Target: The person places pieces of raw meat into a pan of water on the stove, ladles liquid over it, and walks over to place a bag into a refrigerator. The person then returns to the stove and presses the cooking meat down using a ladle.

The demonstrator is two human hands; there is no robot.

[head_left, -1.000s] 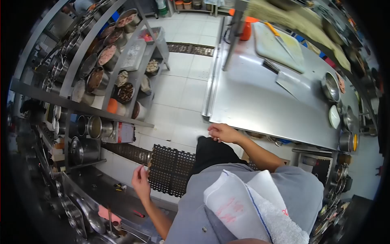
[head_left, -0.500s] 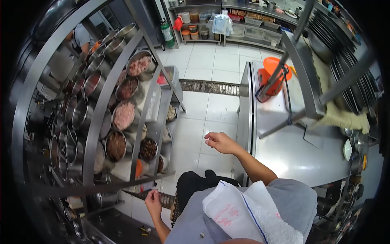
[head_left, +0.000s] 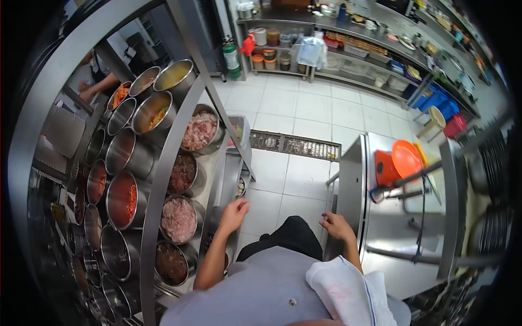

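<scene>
Hanging above the tiled floor (head_left: 305, 182), both hands are held well apart in front of a grey shirt (head_left: 255, 285) and dark trousers (head_left: 288, 239). The left hand (head_left: 235, 213) is raised beside the steel rack (head_left: 152, 233), its fingers loosely bent and clear of the pots. Nearest to it on the rack, a pot of minced meat (head_left: 179, 220) is set between a pot of dark red meat (head_left: 182, 173) and a pot of brown food (head_left: 172, 263); farther up the row, a pot of meat chunks (head_left: 200, 131) is seen.

The right hand (head_left: 337, 225) is held near the side of the steel worktop (head_left: 383, 231), its fingers loosely curled and a little spread; whether that side is touched cannot be told. On the worktop, an orange dish (head_left: 406, 158) is seen at an orange container (head_left: 384, 167). A white towel (head_left: 340, 290) is draped at the right of the shirt.

Ahead, a drain grate (head_left: 293, 145) is set into the floor, and a green extinguisher (head_left: 231, 58) is stood upright near the far shelving. Beyond the rack, a co-worker's forearm (head_left: 104, 85) is partly visible.
</scene>
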